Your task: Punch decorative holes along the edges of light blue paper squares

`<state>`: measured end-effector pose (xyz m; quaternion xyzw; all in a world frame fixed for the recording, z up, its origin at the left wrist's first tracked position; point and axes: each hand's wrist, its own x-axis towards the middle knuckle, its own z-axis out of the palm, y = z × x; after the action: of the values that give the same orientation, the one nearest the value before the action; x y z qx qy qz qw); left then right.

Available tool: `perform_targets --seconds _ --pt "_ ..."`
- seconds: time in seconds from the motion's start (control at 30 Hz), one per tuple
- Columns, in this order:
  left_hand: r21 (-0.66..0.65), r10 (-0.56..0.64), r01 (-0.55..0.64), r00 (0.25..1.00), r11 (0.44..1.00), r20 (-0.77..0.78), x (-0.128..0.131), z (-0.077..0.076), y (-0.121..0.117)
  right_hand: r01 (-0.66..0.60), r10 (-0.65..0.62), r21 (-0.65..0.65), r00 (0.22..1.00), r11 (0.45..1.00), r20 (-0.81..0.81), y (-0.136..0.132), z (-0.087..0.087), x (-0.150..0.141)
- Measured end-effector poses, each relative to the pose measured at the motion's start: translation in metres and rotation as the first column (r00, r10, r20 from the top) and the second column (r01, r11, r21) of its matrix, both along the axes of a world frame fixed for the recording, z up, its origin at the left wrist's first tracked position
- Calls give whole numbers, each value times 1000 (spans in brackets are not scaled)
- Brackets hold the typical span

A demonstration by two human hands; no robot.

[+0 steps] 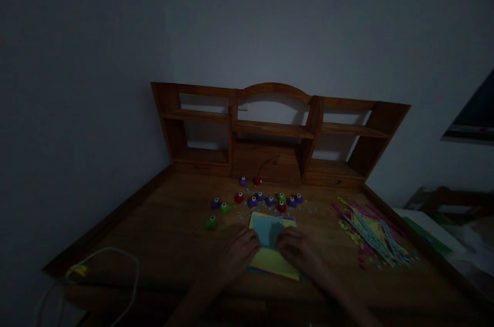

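A light blue sheet of paper [266, 229] lies on top of a stack of coloured paper with a yellow sheet [272, 264] showing below it. My left hand [241, 248] has its fingers curled at the left edge of the blue sheet. At its right edge, my right hand [297, 247] is closed in the same way, thumb side inward. Beyond the stack stand several small craft punches in purple [252, 202], red [281, 207] and green [211, 222], with pale round tops. The room is dim, so the fingertips are hard to make out.
Tiny paper bits [241, 215] are scattered among the punches. On the right lies a heap of coloured paper strips [370, 232]. A wooden shelf unit [270, 129] rises at the back of the desk [162, 234]. A white cable [137, 270] loops at the front left.
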<state>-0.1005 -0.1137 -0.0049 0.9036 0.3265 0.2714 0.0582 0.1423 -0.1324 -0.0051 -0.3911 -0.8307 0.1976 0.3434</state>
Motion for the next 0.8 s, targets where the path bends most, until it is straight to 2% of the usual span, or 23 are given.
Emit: perform_targets --seconds 0.1,0.2,0.3,0.57,0.8 --pt "-51 27 -30 997 998 -67 2 -2 -8 19 -24 -104 999 994 -45 -6 -13 0" --pt "-68 35 -41 996 997 -88 7 5 -11 19 -33 -164 996 986 -84 -4 -12 0" --pt "-93 7 -14 997 996 -74 12 8 -12 10 -28 -183 995 983 -99 1 -8 0" --pt "-180 -34 18 996 983 -88 18 -3 -1 -26 22 -255 1000 967 -19 9 -2 -1" --pt "-216 -87 60 989 975 -118 15 2 4 -68 83 -245 995 967 50 14 0 1"
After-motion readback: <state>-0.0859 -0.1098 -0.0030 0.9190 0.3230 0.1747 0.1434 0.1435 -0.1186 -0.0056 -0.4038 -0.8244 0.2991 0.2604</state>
